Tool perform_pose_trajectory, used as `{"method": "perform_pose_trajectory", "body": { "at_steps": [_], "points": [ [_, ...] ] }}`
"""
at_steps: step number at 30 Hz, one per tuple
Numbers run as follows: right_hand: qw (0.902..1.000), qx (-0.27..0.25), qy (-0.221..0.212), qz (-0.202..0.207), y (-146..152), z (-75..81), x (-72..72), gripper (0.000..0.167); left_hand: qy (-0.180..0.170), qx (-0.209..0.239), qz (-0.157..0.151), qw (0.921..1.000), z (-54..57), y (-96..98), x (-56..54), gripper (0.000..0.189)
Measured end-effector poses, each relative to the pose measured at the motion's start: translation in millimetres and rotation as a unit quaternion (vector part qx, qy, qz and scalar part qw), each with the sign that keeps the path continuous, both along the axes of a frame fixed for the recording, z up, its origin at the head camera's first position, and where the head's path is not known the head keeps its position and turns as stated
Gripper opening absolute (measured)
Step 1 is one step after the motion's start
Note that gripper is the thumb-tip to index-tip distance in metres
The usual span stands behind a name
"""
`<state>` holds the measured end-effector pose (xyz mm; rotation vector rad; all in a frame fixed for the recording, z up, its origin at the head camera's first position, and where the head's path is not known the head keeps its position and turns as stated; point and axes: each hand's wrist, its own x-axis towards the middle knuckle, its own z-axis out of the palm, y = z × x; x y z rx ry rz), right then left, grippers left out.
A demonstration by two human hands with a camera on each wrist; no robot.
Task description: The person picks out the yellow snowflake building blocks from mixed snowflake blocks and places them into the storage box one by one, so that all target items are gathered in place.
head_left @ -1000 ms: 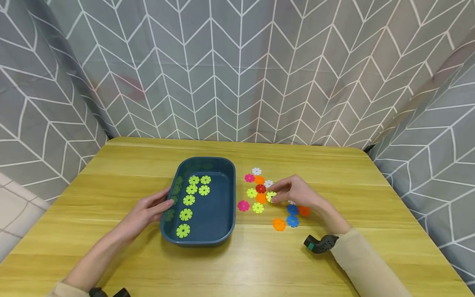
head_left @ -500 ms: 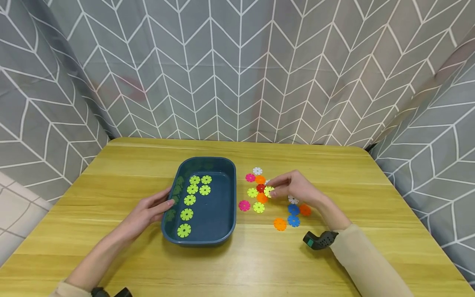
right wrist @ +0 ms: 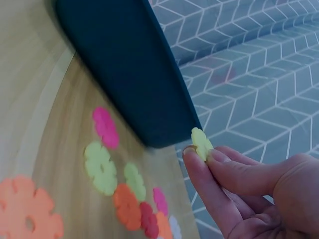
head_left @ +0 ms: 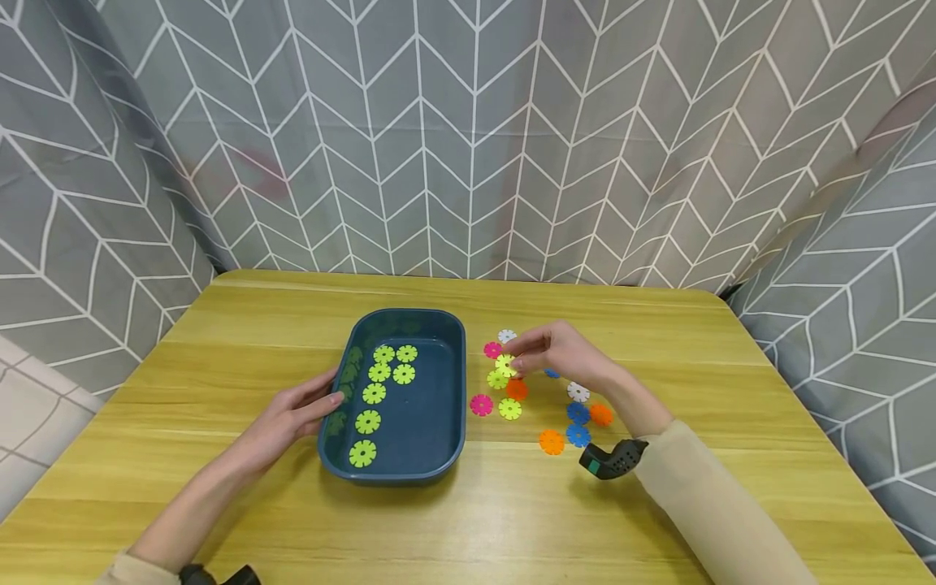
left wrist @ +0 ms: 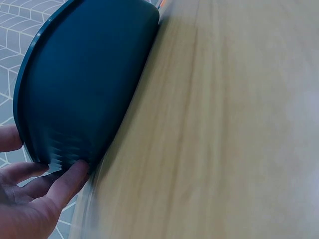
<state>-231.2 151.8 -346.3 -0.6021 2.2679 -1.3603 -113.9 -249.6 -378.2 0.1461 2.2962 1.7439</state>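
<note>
My left hand (head_left: 292,414) grips the left side of a dark blue plastic bin (head_left: 417,426), its thumb over the rim and its fingers against the outer wall, as the left wrist view shows. Several yellow-green notched discs (head_left: 368,422) lie inside, mostly along the left part of the floor. To the right of the bin, my right hand (head_left: 566,355) pinches one yellow-green notched disc (right wrist: 200,143) between thumb and fingertips. In the head view this disc is above the loose pieces, overlapping another yellow-green disc (head_left: 497,379).
Loose notched discs lie right of the bin: pink (head_left: 481,405), orange (head_left: 552,442), blue (head_left: 578,435), white (head_left: 578,392) and red (right wrist: 149,219) ones among them. The wooden table (head_left: 468,536) ends at a grey patterned curtain (head_left: 468,146).
My right hand has lifted the yellow-green disc and carried it left, toward the bin. Some discs it covered now show, others are hidden beneath it. The left hand and bin stay put.
</note>
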Motion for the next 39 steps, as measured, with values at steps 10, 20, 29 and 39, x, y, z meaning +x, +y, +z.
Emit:
{"method": "perform_pose_trajectory", "body": {
  "at_steps": [10, 20, 29, 39],
  "points": [
    [1.0000, -0.007, -0.001, 0.005, -18.7, 10.3, -3.3, 0.030, -0.001, 0.001, 0.000, 1.0000, -0.1, -0.2, -0.4, 0.069],
    [0.9998, -0.005, -0.016, -0.006, -30.3, 15.8, -5.9, 0.027, -0.003, 0.000, -0.003, 1.0000, 0.1, 0.4, -0.3, 0.069],
    [0.9993, -0.024, -0.026, 0.012, -45.5, 20.1, -8.0, 0.029, -0.004, 0.001, 0.000, 1.0000, 0.1, 0.2, -0.7, 0.070],
    [0.9991, -0.028, -0.021, 0.025, -63.9, 25.2, -7.2, 0.029, -0.006, 0.002, 0.000, 1.0000, 0.0, -1.2, -0.7, 0.070]
  ]
}}
